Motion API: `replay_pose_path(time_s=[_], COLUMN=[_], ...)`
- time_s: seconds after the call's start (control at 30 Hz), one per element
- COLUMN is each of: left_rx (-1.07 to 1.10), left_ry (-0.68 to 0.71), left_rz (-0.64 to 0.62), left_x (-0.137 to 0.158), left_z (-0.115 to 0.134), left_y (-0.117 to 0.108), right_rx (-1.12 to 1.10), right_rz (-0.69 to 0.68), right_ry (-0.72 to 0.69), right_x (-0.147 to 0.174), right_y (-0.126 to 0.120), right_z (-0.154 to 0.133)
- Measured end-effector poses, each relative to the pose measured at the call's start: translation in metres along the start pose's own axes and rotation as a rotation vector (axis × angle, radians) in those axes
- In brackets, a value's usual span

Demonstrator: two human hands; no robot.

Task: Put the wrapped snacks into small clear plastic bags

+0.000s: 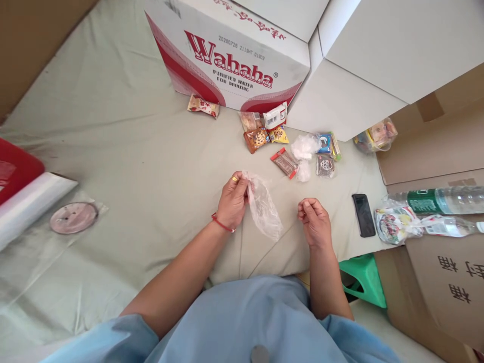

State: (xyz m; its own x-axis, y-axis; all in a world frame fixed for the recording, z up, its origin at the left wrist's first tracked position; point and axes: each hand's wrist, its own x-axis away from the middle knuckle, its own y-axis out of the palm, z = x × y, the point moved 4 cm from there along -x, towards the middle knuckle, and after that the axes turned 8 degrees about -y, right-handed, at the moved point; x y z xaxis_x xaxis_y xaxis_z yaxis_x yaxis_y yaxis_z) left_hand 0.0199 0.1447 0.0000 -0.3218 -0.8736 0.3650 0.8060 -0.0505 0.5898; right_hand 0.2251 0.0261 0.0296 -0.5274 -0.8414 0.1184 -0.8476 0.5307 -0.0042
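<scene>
The left hand [234, 199] pinches one end of a thin clear plastic bag [265, 210], which trails slack over the cloth-covered desk [151, 161]. The right hand [315, 219], fingertips pressed together, stands apart from it, nothing visible within. Such limp film probably handles best under a light edge pinch, clear of the wrapped snacks [257, 139] beyond.

Bag [264, 209] translucent white; wristband [223, 223] red; carton [234, 83] white, red curves.
</scene>
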Motion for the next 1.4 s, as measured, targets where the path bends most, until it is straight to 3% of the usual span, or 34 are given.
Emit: replay_pose_path(time_s=[0.13, 0.23, 0.4, 0.5, 0.6, 0.7, 0.8, 0.93, 1.17, 1.3, 1.4], left_rx=[-0.038, -0.020, 0.122, 0.166, 0.175, 0.159, 0.108, -0.013, -0.352, -0.477, -0.531], left_ry=[-0.052, -0.050, -0.073, -0.086, -0.130, -0.155, -0.090, 0.093, 0.259, 0.295, 0.281], left_rz=[-0.177, -0.227, -0.143, -0.158, -0.232, -0.269, -0.198, -0.015, 0.112, 0.245, 0.266], left_x=[0.007, 0.008, 0.001, 0.000, 0.004, 0.007, 0.004, 0.000, 0.008, 0.010, 0.008], left_z=[-0.001, -0.002, -0.001, 0.001, 0.001, 0.000, 0.001, 0.001, 0.001, 0.006, 0.006], left_y=[0.011, 0.013, 0.004, 0.002, 0.007, 0.012, 0.012, 0.004, 0.001, -0.006, -0.010], right_rx=[-0.004, -0.008, -0.034, -0.051, -0.038, -0.026, 0.020, 0.039, -0.030, 0.051, 0.090], right_rz=[-0.182, -0.227, -0.060, -0.004, -0.048, -0.183, -0.297, -0.248, -0.269, -0.154, -0.132], right_ry=[0.049, 0.073, 0.035, 0.015, 0.001, -0.004, -0.003, 0.000, 0.067, 0.010, -0.035], right_x=[0.004, 0.003, -0.002, -0.004, -0.006, -0.010, -0.013, -0.012, 0.003, 0.000, -0.007], right_y=[0.027, 0.042, 0.023, 0.009, 0.011, 0.029, 0.047, 0.051, 0.062, 0.051, 0.034], right_z=[0.005, 0.011, 0.010, 0.005, -0.001, -0.004, -0.004, -0.002, 0.009, 0.011, 0.006])
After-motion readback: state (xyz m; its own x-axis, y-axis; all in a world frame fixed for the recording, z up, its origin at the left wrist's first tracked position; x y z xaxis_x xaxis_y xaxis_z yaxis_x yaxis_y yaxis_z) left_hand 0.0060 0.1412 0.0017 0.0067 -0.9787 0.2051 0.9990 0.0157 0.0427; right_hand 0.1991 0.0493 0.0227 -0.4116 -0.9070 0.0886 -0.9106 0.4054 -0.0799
